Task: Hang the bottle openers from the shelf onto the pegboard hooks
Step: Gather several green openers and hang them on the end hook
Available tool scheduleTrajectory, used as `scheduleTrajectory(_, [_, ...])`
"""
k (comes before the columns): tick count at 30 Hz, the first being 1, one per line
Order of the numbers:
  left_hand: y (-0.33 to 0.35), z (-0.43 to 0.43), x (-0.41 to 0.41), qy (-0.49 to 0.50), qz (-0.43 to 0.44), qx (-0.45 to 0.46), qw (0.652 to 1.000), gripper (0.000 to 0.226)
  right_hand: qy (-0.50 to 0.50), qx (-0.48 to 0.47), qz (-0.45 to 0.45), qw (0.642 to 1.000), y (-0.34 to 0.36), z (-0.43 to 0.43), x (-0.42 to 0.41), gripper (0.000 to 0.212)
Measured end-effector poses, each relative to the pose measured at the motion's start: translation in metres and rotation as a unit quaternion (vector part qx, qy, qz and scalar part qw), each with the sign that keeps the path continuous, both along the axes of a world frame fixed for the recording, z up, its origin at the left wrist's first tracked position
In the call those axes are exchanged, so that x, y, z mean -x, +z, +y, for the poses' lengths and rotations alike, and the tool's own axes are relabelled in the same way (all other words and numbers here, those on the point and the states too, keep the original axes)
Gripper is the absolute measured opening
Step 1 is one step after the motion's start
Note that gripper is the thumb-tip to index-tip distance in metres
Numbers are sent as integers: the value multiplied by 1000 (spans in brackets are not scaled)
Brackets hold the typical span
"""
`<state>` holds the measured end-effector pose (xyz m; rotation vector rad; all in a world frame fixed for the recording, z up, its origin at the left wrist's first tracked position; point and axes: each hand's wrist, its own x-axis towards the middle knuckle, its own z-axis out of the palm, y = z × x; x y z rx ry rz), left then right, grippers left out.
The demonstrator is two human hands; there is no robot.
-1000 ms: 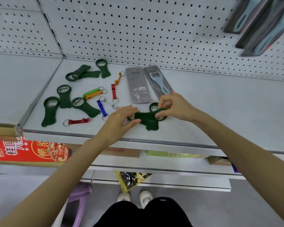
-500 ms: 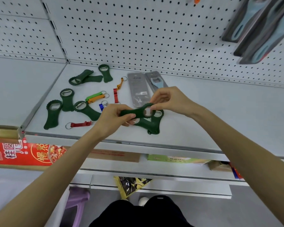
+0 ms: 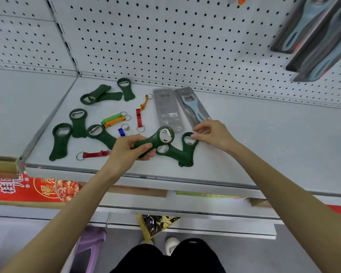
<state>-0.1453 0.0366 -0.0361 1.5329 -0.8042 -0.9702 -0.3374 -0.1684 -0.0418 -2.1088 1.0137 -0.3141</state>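
My left hand grips the handle of a dark green bottle opener held just above the shelf. My right hand pinches the ring end of another green opener that lies on the shelf over a third green one. Several more green openers lie at the left. Small keychain openers in red, orange and blue sit between them. The white pegboard rises behind.
Two flat grey packs lie at the shelf's back, one with a pale blue opener. Packaged blue openers hang from the pegboard at the upper right. Below the shelf edge sit a red box and lower shelves.
My right hand let go of the opener that my left hand holds and moved right onto another green opener on the shelf. My left hand turned its opener upward.
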Motion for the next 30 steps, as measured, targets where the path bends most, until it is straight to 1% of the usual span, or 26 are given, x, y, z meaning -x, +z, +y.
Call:
scheduleTrajectory(7, [1, -5, 0, 14, 45, -2, 999, 14, -18, 0, -14, 1000, -5, -2, -7, 11])
scheduleTrajectory(11, [0, -9, 3, 18, 73, -4, 997, 14, -26, -3, -12, 1000, -7, -2, -10, 9])
scheduleTrajectory(16, [-3, -15, 5, 11, 104, -16, 994, 12, -35, -28, -12, 999, -5, -3, -11, 7])
scheduleTrajectory(19, [0, -20, 8, -6, 122, -22, 992, 12, -63, -65, -35, 995, 2, -6, -9, 13])
scheduleTrajectory(24, [8, -31, 10, -9, 155, -12, 988, 8, -81, -100, -94, 987, 23, -8, -3, 9])
scheduleTrajectory(27, [14, -38, 14, -7, 117, -2, 993, 8, -102, -103, -143, 979, 39, -6, 0, 12])
scheduleTrajectory(30, [19, -46, 19, -12, 23, 14, 1000, 17, -129, -109, -188, 968, 57, -2, 2, 10])
